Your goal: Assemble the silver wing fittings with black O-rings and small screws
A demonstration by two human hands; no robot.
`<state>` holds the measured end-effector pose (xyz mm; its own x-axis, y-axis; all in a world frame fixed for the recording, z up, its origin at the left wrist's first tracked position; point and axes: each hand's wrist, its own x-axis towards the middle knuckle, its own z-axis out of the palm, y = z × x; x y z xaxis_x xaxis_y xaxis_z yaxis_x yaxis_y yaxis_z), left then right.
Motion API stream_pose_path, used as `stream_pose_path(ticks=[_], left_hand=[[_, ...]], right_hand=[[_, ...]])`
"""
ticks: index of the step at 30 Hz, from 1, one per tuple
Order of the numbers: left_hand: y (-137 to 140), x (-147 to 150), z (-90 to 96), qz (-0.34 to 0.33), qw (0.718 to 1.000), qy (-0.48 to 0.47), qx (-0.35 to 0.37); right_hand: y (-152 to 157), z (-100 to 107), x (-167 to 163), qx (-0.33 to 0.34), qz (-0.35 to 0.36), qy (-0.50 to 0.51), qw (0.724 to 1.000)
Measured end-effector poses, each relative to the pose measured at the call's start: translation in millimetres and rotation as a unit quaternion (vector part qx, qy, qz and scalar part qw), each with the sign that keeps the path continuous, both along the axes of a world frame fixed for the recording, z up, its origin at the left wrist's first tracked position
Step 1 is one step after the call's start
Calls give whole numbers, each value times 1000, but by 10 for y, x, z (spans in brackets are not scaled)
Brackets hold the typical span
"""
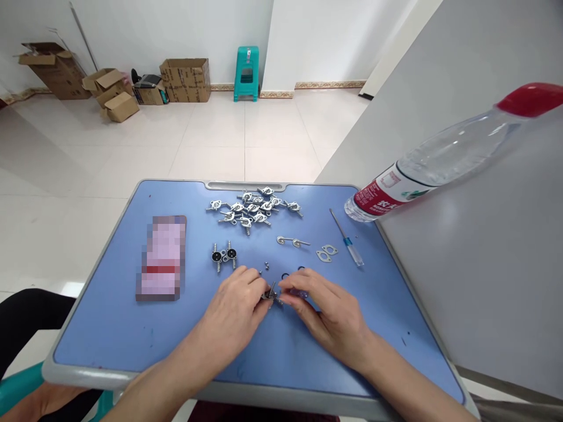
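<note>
Near the front middle of the table, a small metal valve point(269, 295) with a thin stem is pinched between the thumb and fingers of my left hand point(240, 302). My right hand point(332, 310) closes its thumb and index finger on the valve's right side; the fingers partly hide it. Just beyond my hands lie tiny metal screws point(266, 266) and a black rubber ring point(285, 276). Left of these, two valve bodies point(224, 255) with round black faces lie side by side. Several assembled metal valves point(253, 208) form a loose pile farther back.
On the blue table point(109, 334) are flat metal gaskets point(327, 253), metal levers point(293, 241), a screwdriver point(352, 249) and a blurred phone-like object point(162, 258). A large bottle point(396, 187) stands at the right edge by a grey panel. Cardboard boxes point(185, 79) and a stool point(247, 73) are beyond.
</note>
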<state>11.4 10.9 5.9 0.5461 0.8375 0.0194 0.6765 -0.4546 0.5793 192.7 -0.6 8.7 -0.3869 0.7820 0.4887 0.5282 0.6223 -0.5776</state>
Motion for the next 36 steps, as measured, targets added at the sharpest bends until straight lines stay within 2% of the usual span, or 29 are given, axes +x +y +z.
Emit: stream_pose_path(ticks=[5,8,11,13,16,20,23,31,36], left_hand=[[-2,-3,5,-3,1000,4,-3],[-1,-2,19,-7,1000,10,-5],[4,2,34,-5,1000,7,-9],[7,4,38,-5,1000,5,-9],[6,3,35,-7,1000,4,-9],[5,-1,26,-5,1000,5,-11],[7,1,29,-3,1000,6,-13],[4,11,49,-1,1000,9,-20],[-1,3,34,-1,1000,8,-19]], right_hand=[[-35,33,15,12,-43,-2,999],[-48,67,37,-7,-78,13,997],[-44,76,46,-31,-88,32,995],[-28,81,53,-24,-87,29,996],[16,95,76,-12,-66,-6,998],[76,78,115,-48,9,-85,995],[86,29,122,-64,39,-129,989],[50,-43,85,-42,39,-159,986],[56,-49,100,-50,36,-159,985]])
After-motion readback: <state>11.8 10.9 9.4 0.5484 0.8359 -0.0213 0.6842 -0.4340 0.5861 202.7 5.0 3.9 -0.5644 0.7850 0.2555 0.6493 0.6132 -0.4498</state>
